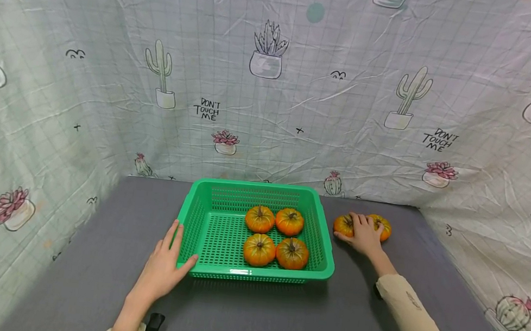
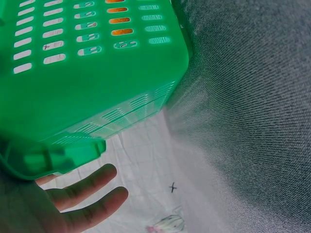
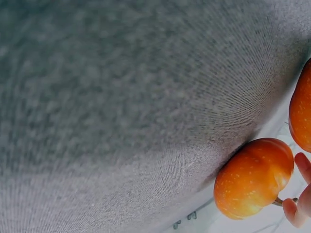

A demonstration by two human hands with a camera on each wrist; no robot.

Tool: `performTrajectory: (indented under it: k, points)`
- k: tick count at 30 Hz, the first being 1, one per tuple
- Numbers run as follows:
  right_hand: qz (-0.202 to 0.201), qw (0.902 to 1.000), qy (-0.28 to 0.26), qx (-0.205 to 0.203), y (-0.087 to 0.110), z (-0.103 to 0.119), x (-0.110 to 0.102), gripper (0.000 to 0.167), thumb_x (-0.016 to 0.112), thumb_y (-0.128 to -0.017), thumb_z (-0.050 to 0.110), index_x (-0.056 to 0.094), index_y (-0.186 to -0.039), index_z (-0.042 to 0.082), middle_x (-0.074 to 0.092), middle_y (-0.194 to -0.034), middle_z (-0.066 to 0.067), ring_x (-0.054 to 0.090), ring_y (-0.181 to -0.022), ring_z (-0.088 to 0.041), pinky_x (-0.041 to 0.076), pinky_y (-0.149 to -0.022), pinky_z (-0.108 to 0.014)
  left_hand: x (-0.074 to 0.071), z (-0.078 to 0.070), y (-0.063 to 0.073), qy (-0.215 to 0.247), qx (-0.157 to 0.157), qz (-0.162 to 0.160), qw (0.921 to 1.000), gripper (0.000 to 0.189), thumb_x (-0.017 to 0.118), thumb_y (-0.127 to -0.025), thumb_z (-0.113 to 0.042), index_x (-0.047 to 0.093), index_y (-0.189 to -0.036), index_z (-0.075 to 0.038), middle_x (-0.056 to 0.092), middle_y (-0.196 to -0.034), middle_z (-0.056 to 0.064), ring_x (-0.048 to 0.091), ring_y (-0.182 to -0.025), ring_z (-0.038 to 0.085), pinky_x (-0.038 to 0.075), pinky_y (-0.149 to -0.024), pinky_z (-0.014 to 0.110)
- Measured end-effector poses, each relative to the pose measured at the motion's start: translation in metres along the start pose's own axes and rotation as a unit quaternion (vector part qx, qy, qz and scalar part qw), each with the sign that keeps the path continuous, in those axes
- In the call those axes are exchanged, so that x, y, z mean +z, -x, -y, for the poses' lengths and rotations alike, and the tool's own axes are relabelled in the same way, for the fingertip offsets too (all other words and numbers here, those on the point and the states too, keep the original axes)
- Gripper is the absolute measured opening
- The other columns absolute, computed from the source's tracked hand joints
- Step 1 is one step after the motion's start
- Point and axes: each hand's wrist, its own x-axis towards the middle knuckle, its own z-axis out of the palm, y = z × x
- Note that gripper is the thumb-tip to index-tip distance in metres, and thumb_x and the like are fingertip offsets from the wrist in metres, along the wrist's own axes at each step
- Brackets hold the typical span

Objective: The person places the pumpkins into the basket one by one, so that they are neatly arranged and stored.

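A green plastic basket (image 1: pixel 214 273) stands on the table, with several small orange pumpkins (image 1: pixel 259 249) in its right part. My left hand (image 1: pixel 162 271) rests at its near left corner. The fingers are straight along the left side, and the thumb touches the front rim. Right of the basket, my right hand (image 1: pixel 366 237) holds a small pumpkin (image 1: pixel 343 225) on the table, thumb on its left side and fingers over it. Another small pumpkin (image 1: pixel 382 228) sits against that hand's right side; its stem shows near the fingertips in the right wrist view.
The dark grey table (image 1: pixel 247 322) reaches to a cloth (image 1: pixel 262 105) printed with cacti, which hangs behind and along both sides. A black band (image 1: pixel 153 327) is on the left wrist.
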Motion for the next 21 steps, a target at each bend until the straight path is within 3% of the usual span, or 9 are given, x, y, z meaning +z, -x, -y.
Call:
performTrajectory:
  k: [13,21]
  points:
    - [-0.011,0.9996,-0.011,-0.023,0.01,0.004,-0.007,0.073,0.065,-0.073,0.052,0.045,-0.126,0.006,0.046,-0.121,-0.022,0.033,-0.111,-0.044,0.014,-0.088,-0.067,-0.002,-0.002,0.0,0.005,-0.005,0.004,1.0,0.079,0.056,-0.085,-0.038,0.019,-0.141,0.003,0.013,-0.148,0.018,0.04,-0.113,0.043,0.037,-0.081,0.057]
    - [-0.019,0.999,-0.02,-0.037,0.016,0.001,-0.005,0.071,0.067,-0.072,0.049,0.045,-0.127,0.008,0.045,-0.119,-0.02,0.034,-0.108,-0.043,0.017,-0.084,-0.062,-0.003,-0.001,0.0,0.005,-0.006,0.008,0.9999,0.079,0.052,-0.086,-0.044,0.019,-0.141,0.002,0.012,-0.148,0.018,0.04,-0.114,0.042,0.038,-0.081,0.056]
